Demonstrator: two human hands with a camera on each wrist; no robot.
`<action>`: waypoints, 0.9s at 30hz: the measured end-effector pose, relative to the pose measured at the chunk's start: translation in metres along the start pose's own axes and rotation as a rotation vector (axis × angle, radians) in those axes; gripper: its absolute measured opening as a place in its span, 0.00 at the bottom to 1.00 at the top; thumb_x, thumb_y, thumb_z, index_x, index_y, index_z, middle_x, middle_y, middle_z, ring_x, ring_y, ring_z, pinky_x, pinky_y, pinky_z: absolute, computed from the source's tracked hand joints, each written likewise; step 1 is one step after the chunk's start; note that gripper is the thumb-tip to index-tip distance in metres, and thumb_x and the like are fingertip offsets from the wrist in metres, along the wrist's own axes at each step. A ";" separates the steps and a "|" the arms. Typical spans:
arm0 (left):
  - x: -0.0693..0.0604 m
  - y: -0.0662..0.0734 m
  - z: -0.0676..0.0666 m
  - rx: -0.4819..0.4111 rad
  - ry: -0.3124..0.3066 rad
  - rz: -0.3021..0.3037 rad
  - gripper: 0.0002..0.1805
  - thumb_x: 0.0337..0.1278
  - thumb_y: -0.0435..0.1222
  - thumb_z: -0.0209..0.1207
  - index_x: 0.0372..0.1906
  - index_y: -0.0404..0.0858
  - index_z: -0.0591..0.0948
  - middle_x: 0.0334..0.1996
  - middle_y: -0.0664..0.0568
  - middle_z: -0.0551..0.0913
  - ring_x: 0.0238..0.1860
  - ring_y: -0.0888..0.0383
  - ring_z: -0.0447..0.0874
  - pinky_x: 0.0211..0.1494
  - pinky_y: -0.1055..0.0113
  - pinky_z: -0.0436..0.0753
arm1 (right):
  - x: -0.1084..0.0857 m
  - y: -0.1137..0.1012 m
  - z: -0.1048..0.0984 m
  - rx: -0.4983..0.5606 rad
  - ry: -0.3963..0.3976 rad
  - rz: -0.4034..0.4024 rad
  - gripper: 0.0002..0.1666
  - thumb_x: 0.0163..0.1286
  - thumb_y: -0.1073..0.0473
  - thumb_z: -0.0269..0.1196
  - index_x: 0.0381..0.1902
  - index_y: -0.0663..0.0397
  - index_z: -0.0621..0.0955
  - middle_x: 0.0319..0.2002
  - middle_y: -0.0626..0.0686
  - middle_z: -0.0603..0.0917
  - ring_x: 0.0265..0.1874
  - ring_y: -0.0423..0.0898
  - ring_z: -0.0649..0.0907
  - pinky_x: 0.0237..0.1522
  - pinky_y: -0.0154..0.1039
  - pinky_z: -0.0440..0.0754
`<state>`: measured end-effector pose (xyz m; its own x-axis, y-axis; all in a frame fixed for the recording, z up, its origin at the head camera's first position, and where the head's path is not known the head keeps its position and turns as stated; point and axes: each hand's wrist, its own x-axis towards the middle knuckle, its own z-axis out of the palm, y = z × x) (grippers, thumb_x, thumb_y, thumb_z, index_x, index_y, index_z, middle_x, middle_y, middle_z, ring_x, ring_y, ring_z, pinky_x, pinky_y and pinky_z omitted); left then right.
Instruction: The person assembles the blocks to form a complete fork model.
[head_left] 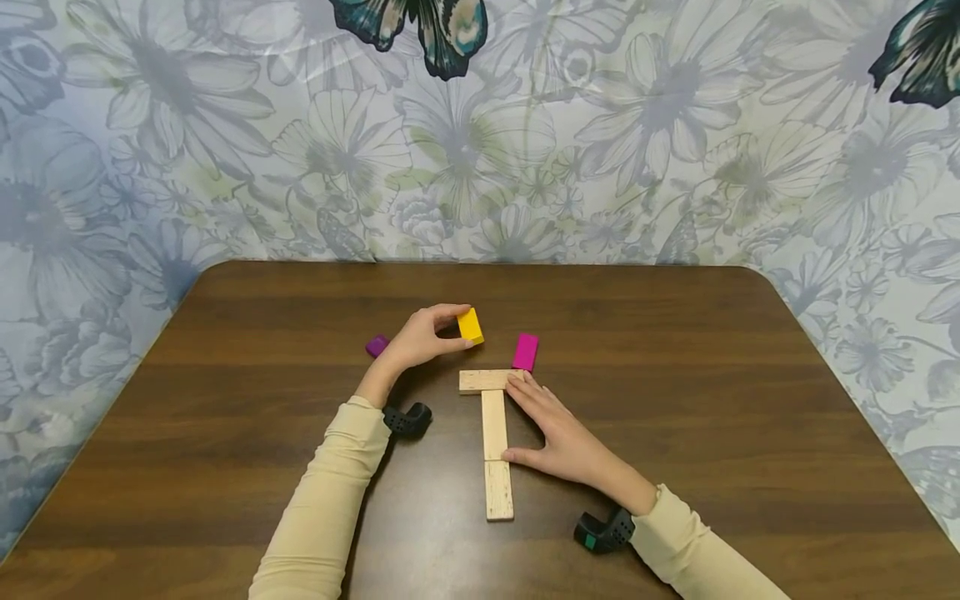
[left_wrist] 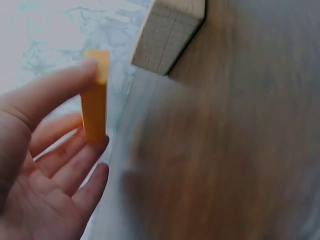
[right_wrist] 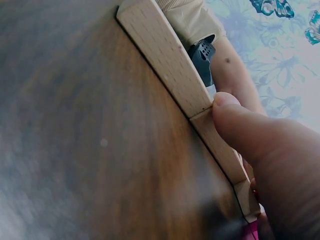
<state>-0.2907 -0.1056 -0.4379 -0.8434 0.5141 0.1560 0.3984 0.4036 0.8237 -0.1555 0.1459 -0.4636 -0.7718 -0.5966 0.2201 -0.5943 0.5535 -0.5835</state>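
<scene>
Between thumb and fingertips my left hand pinches a yellow block, also seen on edge in the left wrist view. Three plain wooden blocks form a T: a crosswise block, an upright-running block below it, and another block end to end with that. My right hand lies along the T's right side. Its fingertips touch the crosswise block's right end; its thumb touches near the joint of the two lengthwise blocks. Beyond that right end lies a magenta block.
A purple block lies left of my left wrist, partly hidden by it. Both wrists carry black camera bands. The brown wooden table meets a flower-patterned wall at its far edge.
</scene>
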 end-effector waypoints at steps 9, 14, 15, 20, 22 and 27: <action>0.004 0.006 0.009 -0.037 -0.111 0.051 0.32 0.50 0.32 0.67 0.62 0.29 0.71 0.59 0.41 0.72 0.61 0.48 0.68 0.64 0.60 0.64 | 0.002 0.000 -0.001 -0.002 0.010 -0.015 0.52 0.59 0.41 0.65 0.71 0.61 0.58 0.71 0.54 0.54 0.70 0.49 0.47 0.66 0.55 0.49; 0.004 0.005 0.016 0.104 -0.147 0.055 0.33 0.51 0.36 0.67 0.63 0.31 0.70 0.60 0.42 0.72 0.62 0.49 0.67 0.64 0.59 0.64 | 0.002 -0.001 0.000 -0.001 0.011 -0.017 0.51 0.59 0.41 0.66 0.71 0.61 0.58 0.72 0.53 0.54 0.70 0.48 0.47 0.66 0.54 0.48; 0.004 0.005 0.017 0.130 -0.153 0.053 0.33 0.52 0.37 0.67 0.63 0.31 0.70 0.61 0.42 0.71 0.62 0.49 0.66 0.64 0.59 0.64 | 0.002 -0.001 0.000 -0.002 0.011 -0.017 0.51 0.59 0.41 0.65 0.71 0.61 0.58 0.72 0.53 0.54 0.70 0.48 0.47 0.66 0.54 0.48; 0.004 0.004 0.021 0.146 -0.172 0.064 0.30 0.60 0.39 0.60 0.65 0.32 0.69 0.64 0.42 0.66 0.66 0.49 0.59 0.66 0.55 0.59 | 0.001 -0.001 0.000 0.001 0.000 -0.001 0.51 0.60 0.39 0.64 0.71 0.59 0.58 0.72 0.52 0.53 0.70 0.47 0.47 0.66 0.53 0.47; 0.004 0.004 0.022 0.144 -0.167 0.071 0.28 0.63 0.39 0.58 0.65 0.32 0.69 0.64 0.42 0.66 0.67 0.49 0.58 0.66 0.55 0.58 | 0.000 -0.001 -0.001 0.003 -0.001 0.001 0.51 0.60 0.38 0.63 0.71 0.59 0.58 0.72 0.52 0.53 0.70 0.47 0.47 0.66 0.53 0.47; 0.003 0.005 0.024 0.156 -0.145 0.070 0.26 0.62 0.37 0.58 0.63 0.32 0.71 0.62 0.41 0.68 0.66 0.48 0.60 0.66 0.56 0.59 | 0.000 -0.001 0.000 -0.001 -0.004 -0.001 0.51 0.61 0.38 0.63 0.71 0.59 0.57 0.72 0.53 0.53 0.70 0.48 0.47 0.66 0.53 0.48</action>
<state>-0.2830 -0.0840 -0.4463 -0.7555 0.6440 0.1200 0.5145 0.4700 0.7173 -0.1545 0.1456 -0.4625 -0.7703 -0.5993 0.2177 -0.5954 0.5537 -0.5822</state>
